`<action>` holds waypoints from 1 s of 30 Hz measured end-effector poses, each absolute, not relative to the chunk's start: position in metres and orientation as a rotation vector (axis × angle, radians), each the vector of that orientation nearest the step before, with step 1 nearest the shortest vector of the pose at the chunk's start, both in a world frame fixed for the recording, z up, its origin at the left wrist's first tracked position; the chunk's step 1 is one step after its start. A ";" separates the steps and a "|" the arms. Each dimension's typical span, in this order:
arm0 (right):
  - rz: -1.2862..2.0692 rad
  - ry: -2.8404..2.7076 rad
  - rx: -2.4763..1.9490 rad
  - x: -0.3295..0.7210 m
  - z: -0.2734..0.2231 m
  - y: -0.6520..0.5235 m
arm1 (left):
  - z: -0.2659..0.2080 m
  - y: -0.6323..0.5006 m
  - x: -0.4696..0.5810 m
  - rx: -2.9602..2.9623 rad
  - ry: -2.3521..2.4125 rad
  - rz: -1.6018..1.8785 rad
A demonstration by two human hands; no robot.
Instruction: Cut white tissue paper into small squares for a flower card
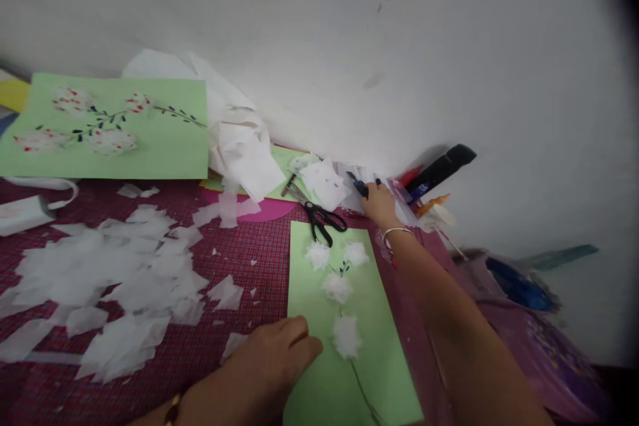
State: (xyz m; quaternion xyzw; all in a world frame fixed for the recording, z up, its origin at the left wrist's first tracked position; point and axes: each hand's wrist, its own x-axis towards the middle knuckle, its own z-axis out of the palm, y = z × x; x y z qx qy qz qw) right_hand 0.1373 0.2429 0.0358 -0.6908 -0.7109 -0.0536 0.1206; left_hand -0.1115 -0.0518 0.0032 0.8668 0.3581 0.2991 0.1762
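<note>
A light green sheet (372,326) lies upright before me, with several white tissue-paper flowers (337,287) and a drawn stem with small dark blue leaves. My left hand (272,353) rests over its left edge, fingers bent together and holding it down. My right hand (380,205) reaches beyond the sheet's far end, its fingers closed around a dark blue marker (357,184) above white paper scraps. Black-handled scissors (322,216) lie at the sheet's top edge, partly opened. The underside of both hands is hidden.
Many white tissue squares (144,266) cover the cloth on the left. A finished green flower card (164,160) leans at the back left, beside crumpled white tissue (244,153). A black object (442,168) leans on the wall; a purple bag (539,346) lies right.
</note>
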 end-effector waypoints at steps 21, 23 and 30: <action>-0.082 -2.133 -1.996 0.094 0.035 0.234 | 0.010 -0.047 -0.119 2.392 0.964 1.044; -0.089 -2.223 -1.888 0.078 0.039 0.232 | 0.014 -0.047 -0.119 2.454 0.964 1.043; -0.021 -2.388 -1.783 0.030 0.026 0.231 | 0.020 -0.047 -0.120 2.569 0.957 1.081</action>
